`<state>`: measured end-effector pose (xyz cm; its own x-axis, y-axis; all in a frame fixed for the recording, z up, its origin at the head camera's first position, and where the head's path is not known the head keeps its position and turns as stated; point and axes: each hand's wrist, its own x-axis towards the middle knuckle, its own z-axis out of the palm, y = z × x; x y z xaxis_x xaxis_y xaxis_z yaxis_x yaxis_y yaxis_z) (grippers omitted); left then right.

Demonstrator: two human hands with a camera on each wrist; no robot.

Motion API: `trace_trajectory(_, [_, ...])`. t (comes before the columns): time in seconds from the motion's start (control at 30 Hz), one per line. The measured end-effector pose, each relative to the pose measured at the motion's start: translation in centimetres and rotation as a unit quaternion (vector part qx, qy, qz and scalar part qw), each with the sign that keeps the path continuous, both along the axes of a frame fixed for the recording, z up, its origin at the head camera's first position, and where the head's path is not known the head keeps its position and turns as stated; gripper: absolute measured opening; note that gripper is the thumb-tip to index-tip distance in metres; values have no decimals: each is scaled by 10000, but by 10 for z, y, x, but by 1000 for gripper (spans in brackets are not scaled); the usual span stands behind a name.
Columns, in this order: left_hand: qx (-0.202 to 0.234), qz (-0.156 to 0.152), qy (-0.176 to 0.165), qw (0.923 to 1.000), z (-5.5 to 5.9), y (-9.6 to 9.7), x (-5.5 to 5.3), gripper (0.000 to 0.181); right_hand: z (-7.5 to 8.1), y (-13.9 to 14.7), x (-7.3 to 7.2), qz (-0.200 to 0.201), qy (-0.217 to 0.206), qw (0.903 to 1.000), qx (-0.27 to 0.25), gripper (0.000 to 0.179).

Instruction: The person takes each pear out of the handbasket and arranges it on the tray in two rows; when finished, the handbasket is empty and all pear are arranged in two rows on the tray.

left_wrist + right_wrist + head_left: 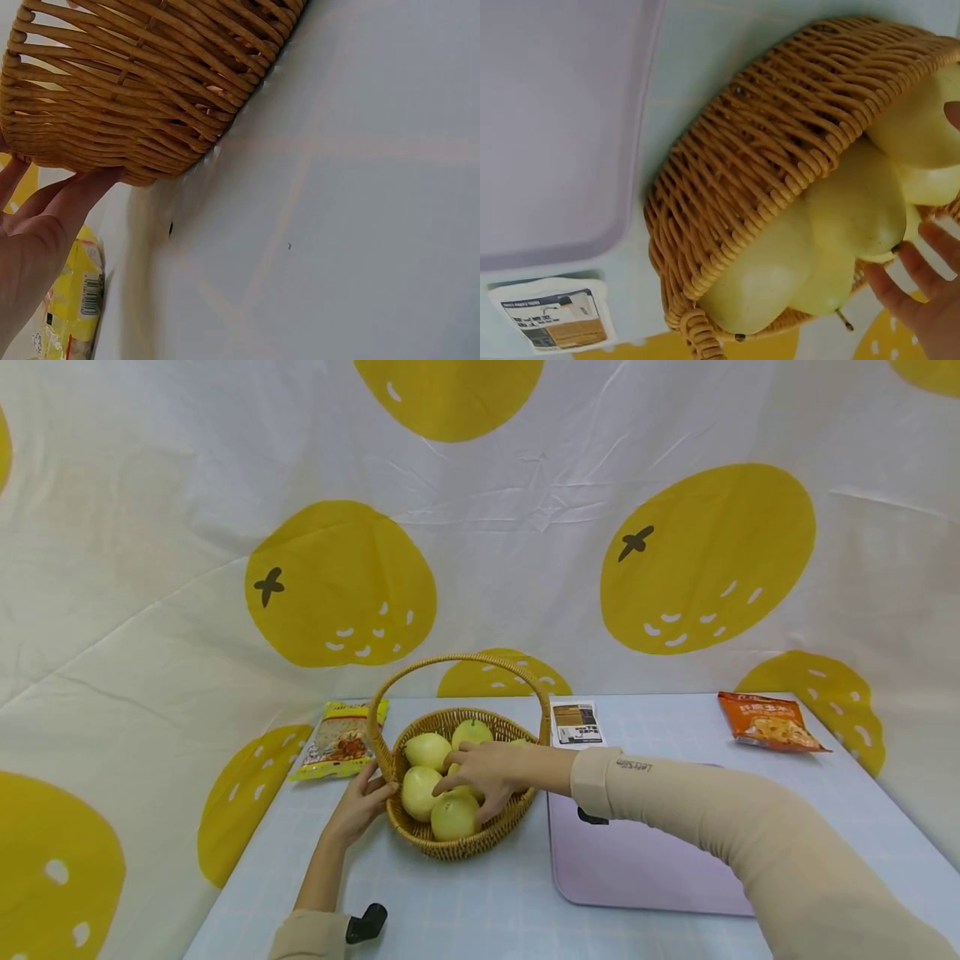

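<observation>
A wicker basket (450,852) with a tall arched handle holds several pale yellow-green pears (422,792). My left hand (358,806) grips its left side near the base of the handle. In the left wrist view, the fingers (64,206) lie against the woven wall. Over the fruit, my right hand (487,772) reaches in from the right with its fingers spread and slightly bent. Seen from the right wrist, the fingertips (885,281) are right at the pears (859,199), and nothing is gripped between them. The right hand covers part of the fruit.
A pale purple tray (637,868) lies right of the basket, partly under the right sleeve. Behind it is a white packet (576,723) with a brown label. A yellow food bag (341,739) sits at the back left, an orange snack bag (770,722) at the back right.
</observation>
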<state>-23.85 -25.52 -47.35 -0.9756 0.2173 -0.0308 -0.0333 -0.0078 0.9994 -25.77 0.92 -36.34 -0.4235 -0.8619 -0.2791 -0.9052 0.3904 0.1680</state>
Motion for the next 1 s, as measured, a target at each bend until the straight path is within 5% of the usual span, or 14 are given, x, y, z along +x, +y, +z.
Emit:
trace_trajectory(0.33, [77, 103, -114, 9999, -4, 2, 0, 71, -12, 8, -12, -685, -218, 9974, 84, 68])
trace_trajectory(1.0, [10, 158, -39, 9999, -3, 1, 1, 71, -29, 7, -18, -1080, -464, 9920, -457, 72])
